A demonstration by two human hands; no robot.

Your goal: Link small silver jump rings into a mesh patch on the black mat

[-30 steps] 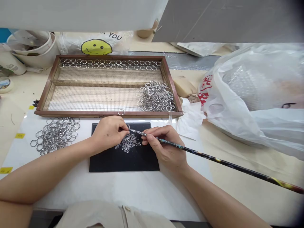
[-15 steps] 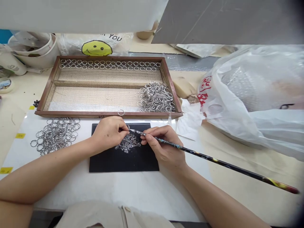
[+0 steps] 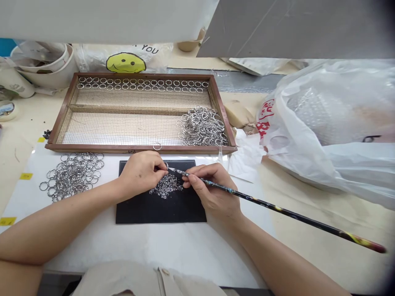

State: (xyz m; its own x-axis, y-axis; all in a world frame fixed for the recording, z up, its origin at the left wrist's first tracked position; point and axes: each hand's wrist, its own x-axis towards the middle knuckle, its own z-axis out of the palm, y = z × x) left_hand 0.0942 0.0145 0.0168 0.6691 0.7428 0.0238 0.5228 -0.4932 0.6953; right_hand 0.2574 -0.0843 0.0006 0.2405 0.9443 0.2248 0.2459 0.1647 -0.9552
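Between the thumb and forefinger of my left hand is a small silver ring, mostly covered by the fingertips. My right hand is closed around a long, thin dark stick with a coloured pattern, held like a pen. Its pale pointed tip meets the ring or lies right beside it; I cannot tell which. Under both hands lies a black mat bearing a heap of tiny shiny stones.
Behind the mat stands a wooden-framed mesh tray with two rows of rings and a ring pile. One ring rests on its front rim. More rings lie at left. A plastic bag bulges at right.
The stick's far end has dipped very slightly. Both hands otherwise keep their places, and the ring stays pinched.
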